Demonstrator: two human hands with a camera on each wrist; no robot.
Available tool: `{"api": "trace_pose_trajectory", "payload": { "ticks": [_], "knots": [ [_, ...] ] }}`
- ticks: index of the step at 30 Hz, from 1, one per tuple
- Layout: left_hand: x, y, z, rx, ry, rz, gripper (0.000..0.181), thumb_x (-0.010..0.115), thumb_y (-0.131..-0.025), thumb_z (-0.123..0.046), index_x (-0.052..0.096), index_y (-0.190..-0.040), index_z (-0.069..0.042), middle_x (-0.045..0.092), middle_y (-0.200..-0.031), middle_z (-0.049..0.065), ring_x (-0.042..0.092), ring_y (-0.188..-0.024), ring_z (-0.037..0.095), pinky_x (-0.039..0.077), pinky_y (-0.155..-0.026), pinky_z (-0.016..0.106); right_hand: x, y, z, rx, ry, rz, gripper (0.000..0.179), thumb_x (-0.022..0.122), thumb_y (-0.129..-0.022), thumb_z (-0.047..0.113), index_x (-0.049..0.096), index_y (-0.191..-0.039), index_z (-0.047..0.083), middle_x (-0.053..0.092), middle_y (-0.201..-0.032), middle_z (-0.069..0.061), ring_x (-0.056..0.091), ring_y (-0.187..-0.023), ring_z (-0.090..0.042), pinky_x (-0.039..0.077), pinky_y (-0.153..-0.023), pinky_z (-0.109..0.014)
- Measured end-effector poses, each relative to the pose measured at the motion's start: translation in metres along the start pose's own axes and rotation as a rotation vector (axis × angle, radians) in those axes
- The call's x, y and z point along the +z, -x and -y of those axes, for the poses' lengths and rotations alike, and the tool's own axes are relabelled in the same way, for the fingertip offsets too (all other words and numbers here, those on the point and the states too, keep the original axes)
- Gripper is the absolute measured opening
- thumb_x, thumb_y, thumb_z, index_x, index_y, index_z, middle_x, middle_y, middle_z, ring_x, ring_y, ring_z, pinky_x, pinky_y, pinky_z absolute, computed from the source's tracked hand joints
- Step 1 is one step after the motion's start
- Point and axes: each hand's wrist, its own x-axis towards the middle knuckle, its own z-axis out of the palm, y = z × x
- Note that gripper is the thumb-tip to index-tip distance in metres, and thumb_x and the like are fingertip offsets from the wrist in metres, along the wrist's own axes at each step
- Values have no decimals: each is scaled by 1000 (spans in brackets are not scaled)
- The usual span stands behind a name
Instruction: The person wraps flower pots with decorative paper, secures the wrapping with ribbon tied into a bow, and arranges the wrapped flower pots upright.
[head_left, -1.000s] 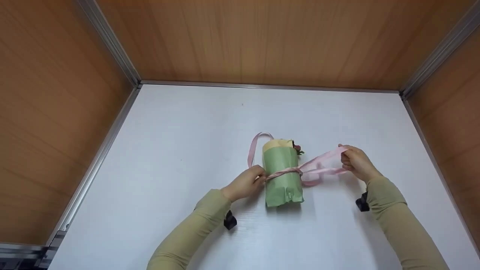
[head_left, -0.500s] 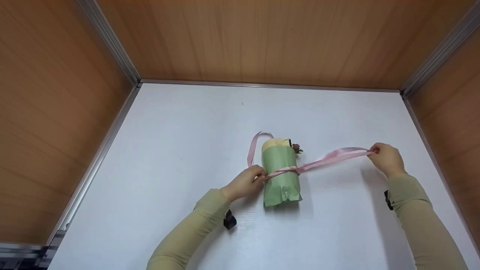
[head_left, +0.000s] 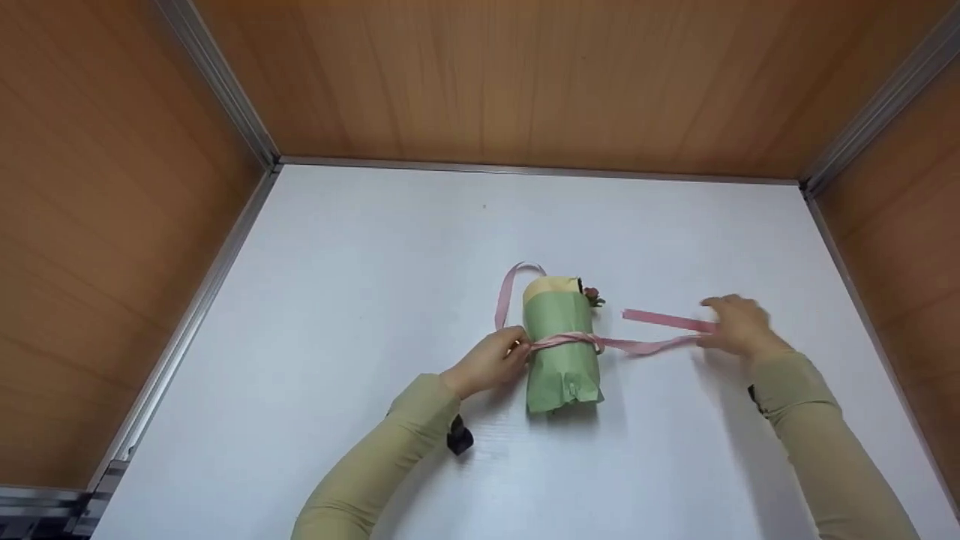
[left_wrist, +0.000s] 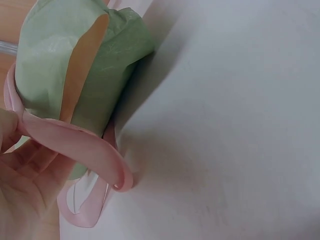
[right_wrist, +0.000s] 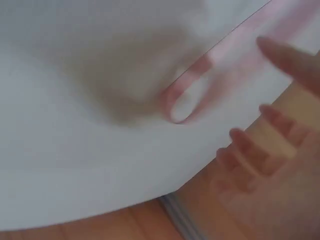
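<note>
A small bouquet wrapped in green paper (head_left: 559,311) with a cream inner layer lies on the white table, a dark red flower (head_left: 592,297) poking out at its upper right. Pink ribbon (head_left: 568,340) circles its middle. My left hand (head_left: 489,363) pinches the ribbon at the wrap's left side; in the left wrist view, thumb and fingers (left_wrist: 31,159) meet on it below the paper. To the right, my right hand (head_left: 739,327) hovers by the ribbon's folded-back tail (head_left: 664,321). Its fingers are spread in the right wrist view, apart from the ribbon loop (right_wrist: 192,75).
Wood-grain panels (head_left: 525,82) with metal edge rails close off the back and both sides of the white table (head_left: 375,240). Another ribbon loop (head_left: 506,294) curls up behind the bouquet's upper left.
My right hand drew the ribbon out to the right, then let it go and came back slightly left. The ribbon's tail now lies slack, folded back. My left hand stayed in place.
</note>
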Motion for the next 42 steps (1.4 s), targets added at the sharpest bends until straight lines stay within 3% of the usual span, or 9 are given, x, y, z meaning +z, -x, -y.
{"api": "trace_pose_trajectory", "payload": {
  "ticks": [5,9,15,24,30,33,37,40,42],
  "knots": [
    [0,-3,0,-6,-43,-51,17,45,-101,-16,55,-92,-5,58,-86,5,49,-75,10,43,-68,25,35,-8,64,-286,-294,153,50,63,-91,28,51,-133,3,51,-133,-22,41,-128,-42,30,-106,-58],
    [0,-6,-2,-4,-116,-112,17,47,-100,-18,56,-91,-6,57,-85,4,49,-74,11,43,-66,24,51,-6,91,-401,-353,125,26,57,-95,20,60,-114,4,65,-110,-14,59,-105,-30,47,-91,-49],
    [-1,-8,-4,-10,-160,-127,16,48,-100,-19,57,-90,-9,56,-80,3,51,-70,11,44,-62,24,57,0,94,-350,-354,44,11,55,-96,13,65,-97,9,63,-80,-6,48,-69,-12,41,-61,-25],
    [-10,-6,-2,7,-125,-81,23,57,-95,-26,65,-85,-7,57,-71,-3,47,-61,5,39,-57,19,60,2,83,-390,-397,116,17,59,-94,18,69,-92,4,56,-68,-2,38,-59,-4,32,-54,-18],
    [-25,-4,1,48,-73,-117,11,64,-88,-7,60,-80,-1,54,-69,1,43,-63,9,37,-58,21,60,-1,78,-340,-423,141,18,58,-95,19,68,-93,4,59,-74,-8,39,-62,-6,32,-56,-19],
    [-29,-2,6,-2,63,-139,5,58,-90,-2,57,-85,1,61,-76,8,55,-70,13,43,-63,23,59,-2,76,-307,-431,149,17,58,-95,18,67,-92,4,57,-74,-7,40,-63,-8,33,-56,-20],
    [-30,1,11,-39,320,-145,10,52,-95,-5,53,-88,2,63,-85,19,64,-81,27,53,-74,40,58,-3,72,-270,-437,149,15,59,-94,17,67,-91,5,54,-73,-2,41,-64,-10,33,-57,-20],
    [-28,2,12,-27,387,-134,13,53,-96,-7,54,-89,3,60,-84,23,62,-78,28,52,-77,48,59,-4,69,-268,-428,149,13,59,-94,16,67,-90,6,52,-72,1,41,-64,-10,33,-57,-20],
    [-27,2,11,-23,374,-130,13,54,-96,-9,56,-89,2,59,-80,21,58,-73,24,52,-72,39,61,-4,68,-264,-426,153,12,59,-93,14,68,-90,6,51,-71,3,41,-64,-10,34,-56,-20]
  ]
}}
